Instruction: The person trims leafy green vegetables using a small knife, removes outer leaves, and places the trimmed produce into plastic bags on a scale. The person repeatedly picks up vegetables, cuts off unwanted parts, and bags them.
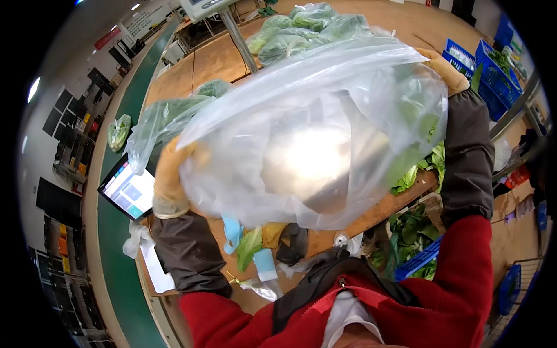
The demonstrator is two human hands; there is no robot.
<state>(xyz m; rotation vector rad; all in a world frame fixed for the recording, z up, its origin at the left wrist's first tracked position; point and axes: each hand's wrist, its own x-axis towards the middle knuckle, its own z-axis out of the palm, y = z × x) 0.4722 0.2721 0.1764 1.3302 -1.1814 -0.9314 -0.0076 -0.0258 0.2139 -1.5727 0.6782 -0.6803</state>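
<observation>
A large clear plastic bag (235, 174) is spread wide between my two gloved hands, covering much of the wooden table (209, 63). My left hand (172, 174), in a tan glove, grips its left end. At the upper right end, my right hand (446, 71) has hold of the same bag, its fingers mostly behind the film. Bright glare crosses the plastic, so what lies beneath it is blurred. Leafy greens (407, 180) show on the table below the bag's right side. Just behind my left hand rests another plastic bag (167, 115) with something green in it.
Bagged greens (304, 32) are heaped at the back beside a metal pole (239, 41). A tablet-like screen (128, 191) stands left, near the green conveyor belt (111, 243) carrying one bagged vegetable (119, 132). Blue crates (498, 82) stand right. A tape roll (341, 239) lies near me.
</observation>
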